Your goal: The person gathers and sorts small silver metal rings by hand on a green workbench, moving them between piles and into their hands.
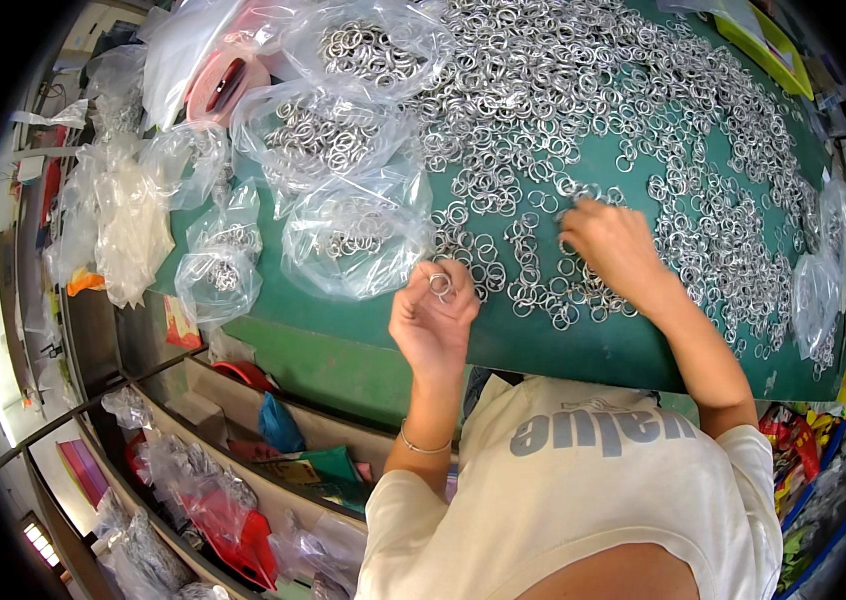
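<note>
My left hand (pixel 435 315) is raised at the table's near edge, palm up, its fingers curled around a few silver metal rings (pixel 440 285). My right hand (pixel 605 243) reaches down into the loose rings (pixel 528 262) on the green table (pixel 583 345). Its fingers are bent together at some rings (pixel 575 190); motion blur hides how many it touches. Left of my left hand sits a clear plastic bag (pixel 355 235) with rings inside. A big heap of the same rings (pixel 543 80) spreads over the far and right parts of the table.
More clear bags of rings (pixel 328 135) line the left side, with a smaller bag (pixel 221 270) near the corner. A pink tape roll (pixel 228 85) lies far left. At the far right stands a yellow-green tray (pixel 768 50). Below left is a divided shelf (pixel 333 440) with bags.
</note>
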A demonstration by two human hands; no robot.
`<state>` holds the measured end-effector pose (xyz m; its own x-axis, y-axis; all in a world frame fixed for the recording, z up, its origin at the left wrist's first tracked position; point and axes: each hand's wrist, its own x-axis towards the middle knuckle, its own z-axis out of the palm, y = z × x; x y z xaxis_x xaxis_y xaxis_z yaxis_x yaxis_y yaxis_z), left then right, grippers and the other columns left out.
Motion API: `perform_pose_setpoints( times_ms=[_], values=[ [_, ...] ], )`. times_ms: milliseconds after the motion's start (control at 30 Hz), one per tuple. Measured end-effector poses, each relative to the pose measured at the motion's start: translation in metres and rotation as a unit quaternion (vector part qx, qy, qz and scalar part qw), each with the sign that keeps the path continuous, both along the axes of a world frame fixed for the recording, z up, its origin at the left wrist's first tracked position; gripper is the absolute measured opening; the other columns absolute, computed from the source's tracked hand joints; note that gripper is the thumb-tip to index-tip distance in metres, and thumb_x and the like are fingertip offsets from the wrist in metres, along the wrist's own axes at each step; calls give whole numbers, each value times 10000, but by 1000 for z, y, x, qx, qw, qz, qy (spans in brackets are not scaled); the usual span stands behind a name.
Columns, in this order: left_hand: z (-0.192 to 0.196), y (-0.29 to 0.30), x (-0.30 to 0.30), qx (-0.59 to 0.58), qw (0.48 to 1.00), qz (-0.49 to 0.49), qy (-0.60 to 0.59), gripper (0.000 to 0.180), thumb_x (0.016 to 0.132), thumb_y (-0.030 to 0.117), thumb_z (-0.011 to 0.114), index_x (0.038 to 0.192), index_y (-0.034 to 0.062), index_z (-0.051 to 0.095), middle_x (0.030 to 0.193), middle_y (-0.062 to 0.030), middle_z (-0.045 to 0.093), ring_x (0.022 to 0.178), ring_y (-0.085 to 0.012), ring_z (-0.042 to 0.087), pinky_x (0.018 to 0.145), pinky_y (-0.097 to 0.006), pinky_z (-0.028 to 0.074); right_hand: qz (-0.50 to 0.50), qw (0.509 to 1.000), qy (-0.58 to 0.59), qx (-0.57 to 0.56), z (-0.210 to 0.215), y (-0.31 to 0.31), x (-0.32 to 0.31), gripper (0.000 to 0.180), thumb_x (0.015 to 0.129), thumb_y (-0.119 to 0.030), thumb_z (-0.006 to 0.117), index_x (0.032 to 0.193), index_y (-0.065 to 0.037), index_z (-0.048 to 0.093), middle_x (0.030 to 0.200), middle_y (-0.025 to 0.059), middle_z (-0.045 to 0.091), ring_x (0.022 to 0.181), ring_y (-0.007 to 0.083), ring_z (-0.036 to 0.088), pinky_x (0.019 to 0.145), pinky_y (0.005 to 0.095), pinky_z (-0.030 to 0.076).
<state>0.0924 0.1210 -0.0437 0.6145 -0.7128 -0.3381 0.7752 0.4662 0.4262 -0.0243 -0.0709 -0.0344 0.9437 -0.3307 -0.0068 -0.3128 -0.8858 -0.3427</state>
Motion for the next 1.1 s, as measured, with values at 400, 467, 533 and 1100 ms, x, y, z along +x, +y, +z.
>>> perform_pose_setpoints(
  times_ms=[400,467,533,1100],
  values=[
    [-10,22,0,201,973,-78,-88,189,927,157,474,761,66,478,474,-22,430,331,-48,285,334,-184,185,165,984,-29,56,-12,41,9,160,788,-181,609,937,-122,620,710,58,556,576,254,599,482,360,458],
    [-3,21,-5,285,934,-95,-194,125,929,136,470,847,47,503,502,-24,458,351,-38,308,343,-181,197,136,988,-18,66,-10,26,3,104,789,-178,611,868,-113,630,701,52,556,578,254,599,499,364,468],
    [-7,22,-8,310,906,-108,-267,111,930,102,466,989,23,517,545,-17,490,385,-27,346,351,-178,215,87,987,-82,112,-6,22,4,78,789,-183,614,822,-113,626,696,50,555,587,252,601,501,366,465],
    [-8,15,-9,542,630,-82,-551,218,833,103,604,1040,37,580,548,-111,509,448,-219,487,457,-331,386,-137,485,-104,857,1,19,28,169,850,-138,587,718,-63,513,721,36,569,574,66,492,383,191,294]
  ],
)
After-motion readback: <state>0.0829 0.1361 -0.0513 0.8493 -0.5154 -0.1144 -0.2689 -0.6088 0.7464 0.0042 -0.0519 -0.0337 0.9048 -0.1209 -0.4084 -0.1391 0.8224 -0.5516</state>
